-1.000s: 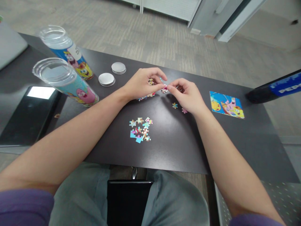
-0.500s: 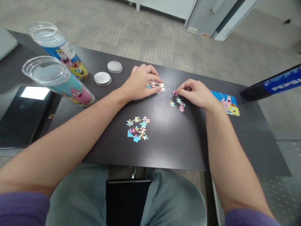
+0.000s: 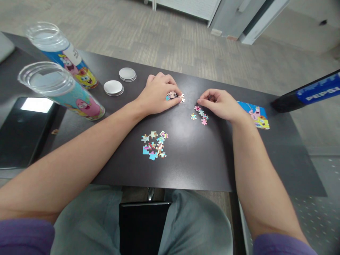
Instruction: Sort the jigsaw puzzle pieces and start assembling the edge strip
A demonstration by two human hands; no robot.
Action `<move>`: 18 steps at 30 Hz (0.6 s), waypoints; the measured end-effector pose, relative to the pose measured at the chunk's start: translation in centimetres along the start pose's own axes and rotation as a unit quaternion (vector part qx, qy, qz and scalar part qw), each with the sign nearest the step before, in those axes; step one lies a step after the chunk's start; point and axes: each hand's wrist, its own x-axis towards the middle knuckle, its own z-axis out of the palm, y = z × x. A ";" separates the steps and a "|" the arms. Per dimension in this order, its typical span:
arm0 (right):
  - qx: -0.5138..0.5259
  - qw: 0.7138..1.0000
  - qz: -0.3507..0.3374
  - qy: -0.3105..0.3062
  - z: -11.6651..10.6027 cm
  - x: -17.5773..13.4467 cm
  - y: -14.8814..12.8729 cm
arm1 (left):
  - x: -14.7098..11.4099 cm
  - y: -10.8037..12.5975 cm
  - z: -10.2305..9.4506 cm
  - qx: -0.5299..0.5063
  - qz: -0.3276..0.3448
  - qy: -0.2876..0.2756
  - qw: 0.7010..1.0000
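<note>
My left hand [image 3: 158, 92] lies over a small heap of jigsaw puzzle pieces [image 3: 172, 95], partly covering it. Its thumb and index finger close around a piece at the heap's right edge. To the right, my right hand [image 3: 216, 102] is curled with thumb and index fingertip close together, and nothing shows between them. Just below those fingertips, a pink puzzle piece [image 3: 197, 108] rests on the table beside several pink and teal pieces [image 3: 204, 121]. A yellow and blue piece [image 3: 193, 116] sits left of these. Nearer me is another loose group of puzzle pieces [image 3: 153, 155].
Two clear-topped cartoon tubes [image 3: 87, 104] stand on the dark table [image 3: 191, 163] at left, with white round lids [image 3: 113, 87] nearby and a black tablet [image 3: 23, 134]. Beyond my right wrist are a cartoon card [image 3: 259, 117] and a Pepsi bottle [image 3: 316, 92].
The pink piece has moved toward me, closer to its small group, and my right fingertips now sit above it. My left index finger and thumb have drawn nearer each other.
</note>
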 end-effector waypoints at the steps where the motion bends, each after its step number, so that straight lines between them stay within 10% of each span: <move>1: -0.001 1.000 -0.005 0.001 0.1 0.0 0.2 | 0.1 -0.2 0.1 -0.008 0.001 0.004 1.000; 18: 0.031 0.999 -0.020 -0.022 0.1 0.2 1.1 | 0.2 -1.2 0.1 -0.020 -0.021 0.026 0.999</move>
